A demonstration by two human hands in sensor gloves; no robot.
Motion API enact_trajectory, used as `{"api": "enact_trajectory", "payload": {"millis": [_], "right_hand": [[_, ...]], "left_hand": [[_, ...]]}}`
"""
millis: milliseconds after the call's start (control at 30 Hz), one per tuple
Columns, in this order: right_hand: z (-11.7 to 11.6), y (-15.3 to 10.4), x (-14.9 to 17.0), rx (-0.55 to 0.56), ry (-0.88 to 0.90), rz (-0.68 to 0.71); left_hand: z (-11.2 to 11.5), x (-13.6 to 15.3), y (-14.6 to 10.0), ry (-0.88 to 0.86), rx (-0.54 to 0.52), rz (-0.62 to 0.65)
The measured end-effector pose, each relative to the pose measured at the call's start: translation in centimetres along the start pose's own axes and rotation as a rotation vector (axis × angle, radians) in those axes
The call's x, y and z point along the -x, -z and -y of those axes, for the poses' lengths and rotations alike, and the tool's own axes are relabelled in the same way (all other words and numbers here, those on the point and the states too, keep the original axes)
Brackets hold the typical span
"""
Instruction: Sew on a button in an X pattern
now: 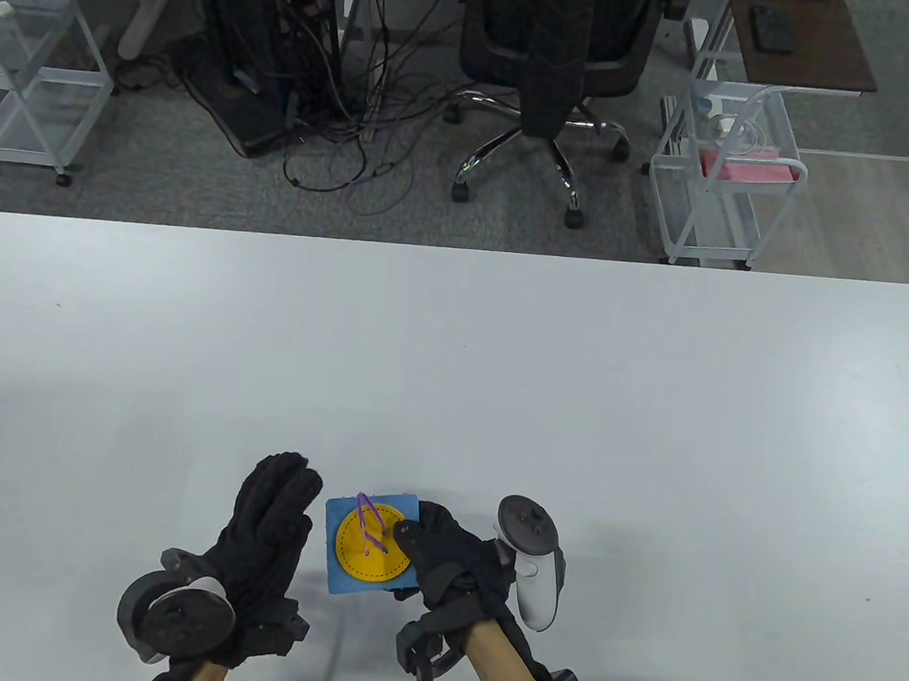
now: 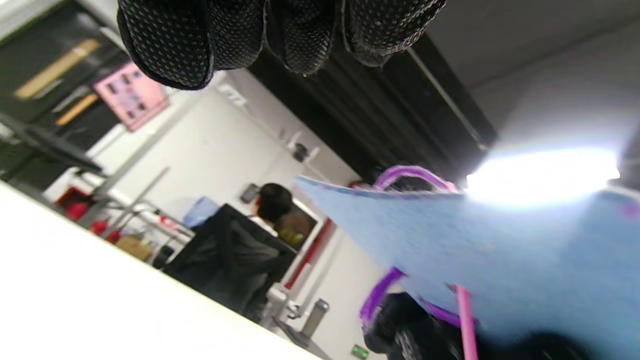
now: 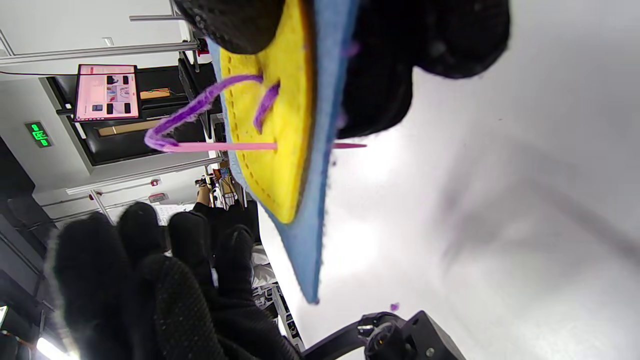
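Above the white table, your right hand grips the blue felt square with its round yellow felt button.
Thumb on the yellow face, fingers behind; a pink plastic needle with purple cord pierces it. Your left hand is beside it, fingers straight together, holding nothing.

Matt blue felt square with a yellow felt button at its centre; fuzzy purple cord; smooth pink plastic needle; knitted black gloves; glossy white table.
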State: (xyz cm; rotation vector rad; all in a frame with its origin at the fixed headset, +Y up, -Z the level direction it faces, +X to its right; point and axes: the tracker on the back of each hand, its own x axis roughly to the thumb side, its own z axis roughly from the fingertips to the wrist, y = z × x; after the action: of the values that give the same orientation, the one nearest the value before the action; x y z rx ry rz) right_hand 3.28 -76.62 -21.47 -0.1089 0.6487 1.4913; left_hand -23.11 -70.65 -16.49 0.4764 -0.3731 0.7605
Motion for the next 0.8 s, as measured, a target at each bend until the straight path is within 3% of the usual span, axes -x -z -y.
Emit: {"api": "enact_trajectory", "payload": {"millis": [100,267,433,633,800], "right_hand": [[0.1,-0.1,-0.6,-0.012,0.014,0.015],[0.4,-0.4,-2.1,-0.024,0.012,0.056],[0.3,-0.8,-2.7,-0.042,0.023,0.075],[-0.2,-1.2,-3.3,-0.054,0.028,0.109],[-0.2,-1.5,-3.5,-0.035,0.014,0.127]], "left_hand": [[0.1,1.2,0.0,-0.138,0.038,-0.131],[1.6,3.1,-0.1,-0.563,0.167,-0.324],[3.8,3.4,0.0,-0.933,0.338,-0.325],[5.2,2.7,0.1,-0.895,0.502,-0.232],[5.2,1.9,0.3,-0.741,0.454,-0.148]]}}
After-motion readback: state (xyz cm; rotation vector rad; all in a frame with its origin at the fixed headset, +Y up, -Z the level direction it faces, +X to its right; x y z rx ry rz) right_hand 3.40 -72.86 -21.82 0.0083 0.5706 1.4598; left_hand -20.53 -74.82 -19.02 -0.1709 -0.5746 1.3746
